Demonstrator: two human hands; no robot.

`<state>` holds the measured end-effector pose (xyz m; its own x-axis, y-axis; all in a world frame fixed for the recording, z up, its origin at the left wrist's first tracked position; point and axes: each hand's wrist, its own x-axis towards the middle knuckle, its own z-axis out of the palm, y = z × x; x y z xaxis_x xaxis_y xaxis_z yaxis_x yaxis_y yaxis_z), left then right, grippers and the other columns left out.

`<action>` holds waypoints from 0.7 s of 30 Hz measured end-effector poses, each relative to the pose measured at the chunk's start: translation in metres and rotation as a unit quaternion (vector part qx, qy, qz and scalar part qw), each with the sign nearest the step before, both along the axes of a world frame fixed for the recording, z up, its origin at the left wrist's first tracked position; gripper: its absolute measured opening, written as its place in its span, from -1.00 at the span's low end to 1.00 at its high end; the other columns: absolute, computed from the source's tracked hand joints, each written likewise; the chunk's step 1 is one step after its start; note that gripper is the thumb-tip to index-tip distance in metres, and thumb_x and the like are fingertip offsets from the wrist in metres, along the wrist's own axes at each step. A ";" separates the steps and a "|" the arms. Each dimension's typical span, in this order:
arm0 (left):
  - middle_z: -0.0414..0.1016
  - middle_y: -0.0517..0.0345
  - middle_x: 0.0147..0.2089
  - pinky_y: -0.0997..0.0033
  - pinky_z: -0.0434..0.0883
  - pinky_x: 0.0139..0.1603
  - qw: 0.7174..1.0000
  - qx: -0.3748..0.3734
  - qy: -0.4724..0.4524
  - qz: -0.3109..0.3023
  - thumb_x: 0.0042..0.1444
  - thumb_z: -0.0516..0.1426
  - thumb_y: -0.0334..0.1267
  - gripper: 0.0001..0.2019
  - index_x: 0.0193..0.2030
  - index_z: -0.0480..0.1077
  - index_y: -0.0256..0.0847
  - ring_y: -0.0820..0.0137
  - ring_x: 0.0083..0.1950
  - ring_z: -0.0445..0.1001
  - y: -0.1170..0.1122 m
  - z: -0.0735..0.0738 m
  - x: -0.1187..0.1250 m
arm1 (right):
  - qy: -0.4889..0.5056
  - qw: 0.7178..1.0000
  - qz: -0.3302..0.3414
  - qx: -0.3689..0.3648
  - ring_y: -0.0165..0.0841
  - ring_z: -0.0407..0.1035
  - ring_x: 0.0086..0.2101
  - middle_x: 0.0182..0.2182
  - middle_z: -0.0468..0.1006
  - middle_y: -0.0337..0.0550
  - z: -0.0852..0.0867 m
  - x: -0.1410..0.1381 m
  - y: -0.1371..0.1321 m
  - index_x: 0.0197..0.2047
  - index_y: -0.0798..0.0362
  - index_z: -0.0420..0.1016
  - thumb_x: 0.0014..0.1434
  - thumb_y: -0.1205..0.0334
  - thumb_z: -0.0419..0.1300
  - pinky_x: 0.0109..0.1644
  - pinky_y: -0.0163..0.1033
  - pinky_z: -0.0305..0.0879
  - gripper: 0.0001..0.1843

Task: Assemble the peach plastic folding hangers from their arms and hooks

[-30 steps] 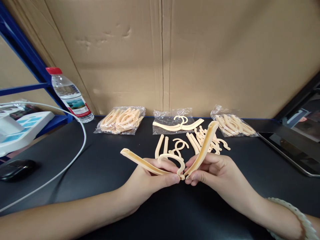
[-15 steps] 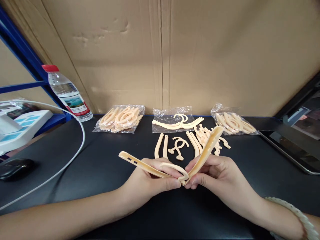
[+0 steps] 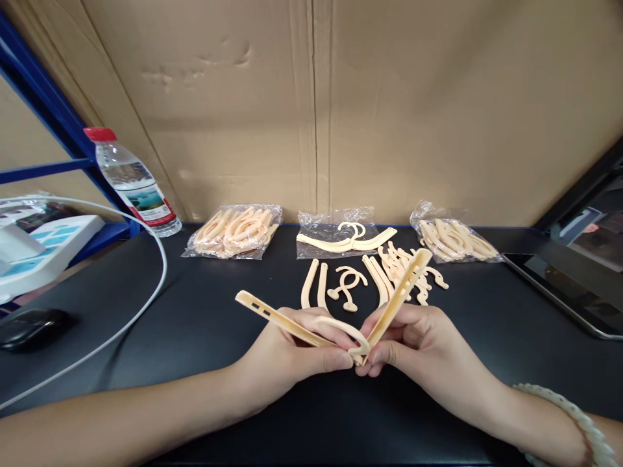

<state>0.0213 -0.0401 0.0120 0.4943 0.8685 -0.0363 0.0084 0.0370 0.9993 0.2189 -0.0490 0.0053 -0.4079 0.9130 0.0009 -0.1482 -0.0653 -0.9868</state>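
Observation:
My left hand [image 3: 296,353] is closed around a cream plastic hanger arm [image 3: 272,316] that points up and to the left. Another cream hanger arm [image 3: 402,288], angled up to the right, is gripped in my right hand [image 3: 413,340]. The two arms meet at my fingertips in a V, where a curved cream hook piece [image 3: 348,332] sits between them. Both hands hover just above the black table [image 3: 195,324]. Loose cream arms [image 3: 314,285] and a hook [image 3: 348,285] lie on the table just beyond my hands.
Three clear bags of cream parts line the back: left [image 3: 233,232], middle [image 3: 341,237], right [image 3: 452,241]. A water bottle [image 3: 131,185], a white cable [image 3: 146,292], a white device [image 3: 34,250] and a black mouse [image 3: 29,327] are left. A tablet [image 3: 564,285] lies right. Cardboard [image 3: 316,97] stands behind.
The hook piece has tipped down flatter between my hands, and the right arm piece has turned to show its slotted inner side. Both hands stay close together.

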 end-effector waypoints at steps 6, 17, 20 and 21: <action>0.55 0.12 -0.34 0.42 0.41 -0.24 0.999 0.011 0.005 0.031 -0.04 0.34 -0.31 -0.97 -0.42 0.61 -0.19 0.37 -0.30 0.48 0.000 -0.008 -0.002 | -0.005 1.000 -0.013 0.008 -0.33 0.55 -0.46 -0.51 0.63 -0.17 0.001 -0.002 -0.002 -0.39 0.07 0.57 -0.03 0.22 0.43 -0.33 -0.27 0.54 -0.84; 0.58 0.12 -0.40 0.44 0.40 -0.29 0.996 0.007 0.051 0.068 -0.02 0.34 -0.22 -0.89 -0.40 0.61 -0.20 0.38 -0.35 0.47 -0.003 -0.010 0.000 | -0.023 0.998 -0.033 0.038 -0.36 0.52 -0.46 -0.49 0.63 -0.15 -0.004 -0.003 -0.003 -0.38 0.08 0.55 -0.01 0.14 0.43 -0.33 -0.28 0.51 -0.78; 0.60 0.11 -0.39 0.40 0.42 -0.25 0.998 -0.004 0.032 0.056 -0.02 0.34 -0.21 -0.89 -0.41 0.60 -0.20 0.33 -0.31 0.51 -0.003 -0.011 0.000 | -0.023 0.998 -0.040 0.047 -0.35 0.52 -0.46 -0.49 0.62 -0.15 -0.005 -0.003 -0.004 -0.39 0.07 0.53 -0.01 0.12 0.43 -0.33 -0.27 0.52 -0.77; 0.60 0.11 -0.38 0.39 0.43 -0.24 0.998 -0.008 0.024 0.056 -0.02 0.34 -0.21 -0.89 -0.41 0.59 -0.20 0.32 -0.30 0.53 -0.003 -0.011 0.001 | -0.023 0.998 -0.041 0.047 -0.35 0.52 -0.46 -0.49 0.62 -0.16 -0.004 -0.004 -0.004 -0.39 0.07 0.53 -0.01 0.11 0.43 -0.33 -0.27 0.52 -0.76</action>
